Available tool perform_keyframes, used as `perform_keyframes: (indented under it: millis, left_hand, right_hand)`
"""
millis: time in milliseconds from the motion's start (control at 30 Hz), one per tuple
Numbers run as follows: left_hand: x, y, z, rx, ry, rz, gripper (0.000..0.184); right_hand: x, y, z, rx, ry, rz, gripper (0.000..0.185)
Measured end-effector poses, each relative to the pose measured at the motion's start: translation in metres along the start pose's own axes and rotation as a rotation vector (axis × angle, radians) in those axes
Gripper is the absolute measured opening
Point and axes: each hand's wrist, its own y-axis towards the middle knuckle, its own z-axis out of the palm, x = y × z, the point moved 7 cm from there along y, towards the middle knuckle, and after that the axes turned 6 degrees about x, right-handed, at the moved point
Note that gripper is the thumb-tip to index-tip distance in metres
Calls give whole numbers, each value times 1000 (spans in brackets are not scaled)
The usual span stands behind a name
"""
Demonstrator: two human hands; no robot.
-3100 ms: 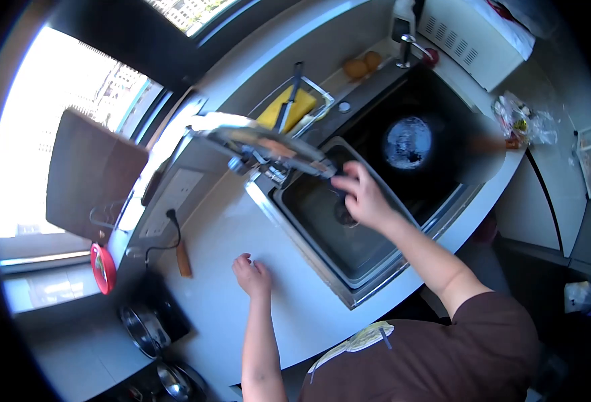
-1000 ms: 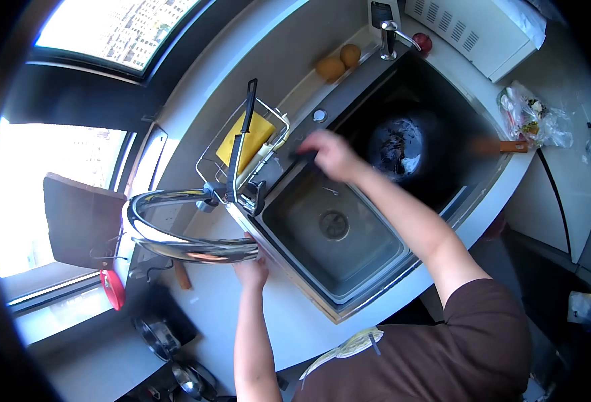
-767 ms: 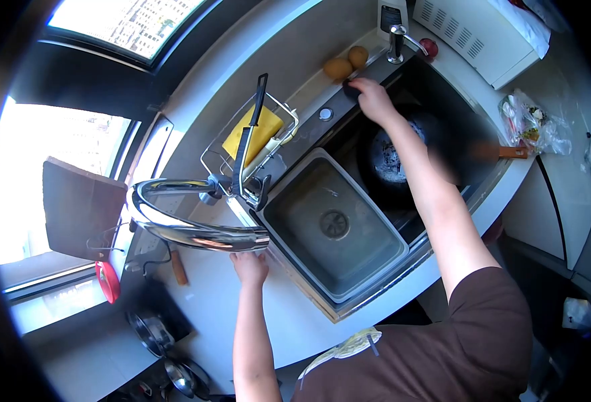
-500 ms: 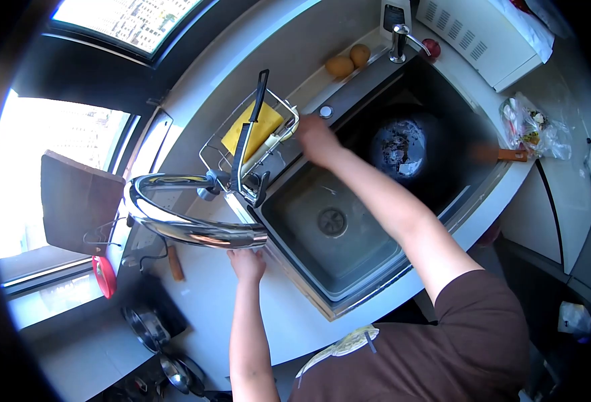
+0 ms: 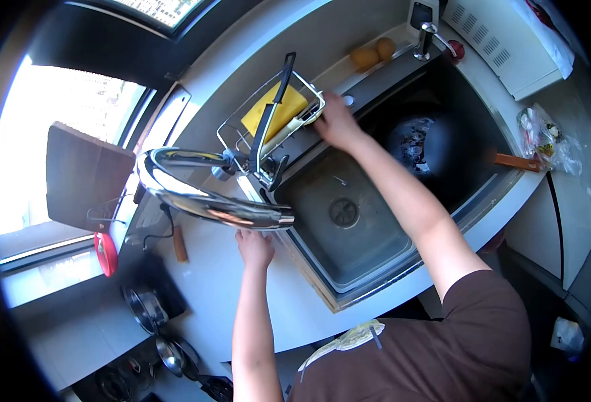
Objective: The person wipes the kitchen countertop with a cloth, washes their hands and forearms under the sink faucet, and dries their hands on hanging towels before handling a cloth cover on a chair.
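My right hand (image 5: 339,124) reaches across the sink to the right end of a wire basket (image 5: 225,137). Its fingers curl in at the rim, beside a pale, handle-like thing (image 5: 307,120); what they grip is hidden. In the basket sits a yellow sponge or cloth (image 5: 275,110), with a black-handled utensil (image 5: 278,100) standing across it. My left hand (image 5: 255,249) is below the chrome faucet spout (image 5: 225,213), over the counter by the sink's left edge. The spout covers its fingertips. A pan (image 5: 466,151) with a wooden handle (image 5: 516,161) lies in the right basin.
The left basin (image 5: 369,258) has a drain. Two round, brownish-orange items (image 5: 374,55) and a soap dispenser (image 5: 426,41) stand behind the sink. A plastic bag (image 5: 546,141) lies on the right, near a white appliance (image 5: 509,47). Pots (image 5: 144,309) sit lower left.
The whole view has shifted, so the sink and basket sit further right and higher. My right hand stays at the basket's end, and my left hand stays below the spout.
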Motion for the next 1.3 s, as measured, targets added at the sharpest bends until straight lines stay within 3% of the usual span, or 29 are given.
perform_keyframes:
  millis: [33, 167, 233, 300, 367, 400, 433, 500, 533, 567, 667, 767, 833, 900, 967, 1033, 1100, 1200, 1300]
  left_hand:
    - [1, 1, 0, -39, 34, -4, 84]
    - [-1, 1, -4, -7, -32, -51, 55]
    - [3, 2, -1, 14, -51, -83, 65]
    - [-2, -2, -9, -5, -96, -93, 71]
    - [-4, -3, -16, -14, -143, -93, 71]
    - [-3, -7, -17, -25, -185, -78, 72]
    - [2, -12, -14, -28, -192, -97, 72]
    - [8, -24, -16, -194, -531, 3, 65]
    - [5, -38, -22, -288, -549, 8, 60]
    - [2, -53, -23, -293, -556, -4, 60]
    - [1, -100, -23, -367, -882, -51, 49]
    - [7, -138, -2, -368, -1175, -127, 43]
    - [17, -158, 5, -404, -1268, -145, 39]
    - [30, -172, 10, -423, -1428, -169, 37]
    - [43, -182, 14, -453, -1505, -147, 36]
    - [52, -193, 18, -393, -1582, -165, 36]
    - [60, -201, 23, -385, -1616, -140, 36]
    - [67, -219, 29, -349, -1658, -114, 35]
    - [75, -230, 43, -289, -1678, -70, 33]
  right_hand:
    - [-6, 8, 0, -114, -333, -47, 38]
    - [-14, 18, 39, 149, -8, 18, 35]
    - [2, 15, 55, 61, -146, -32, 32]
    - [14, 3, 86, 148, -245, -69, 32]
    - [54, -19, 94, 411, -364, -200, 32]
    - [55, -32, 111, 249, -334, -319, 31]
    - [55, -44, 123, 257, -325, -336, 31]
    - [46, -59, 124, 197, 371, -192, 30]
    - [38, -64, 133, 277, 452, -90, 31]
    - [0, -82, 173, 104, 72, -187, 30]
    - [35, -89, 134, 111, 35, -89, 30]
    - [94, -95, 118, 92, -114, -261, 40]
    - [88, -105, 126, 67, 133, 16, 28]
    - [98, -119, 135, 39, 237, 23, 31]
    - [134, -125, 144, 219, 513, -103, 34]
    - [155, -111, 157, 257, 291, -230, 38]
    - [166, -99, 184, 341, -134, -296, 41]
    - [176, -113, 192, 515, -289, -295, 43]
    - [188, -175, 164, 552, -308, -345, 43]
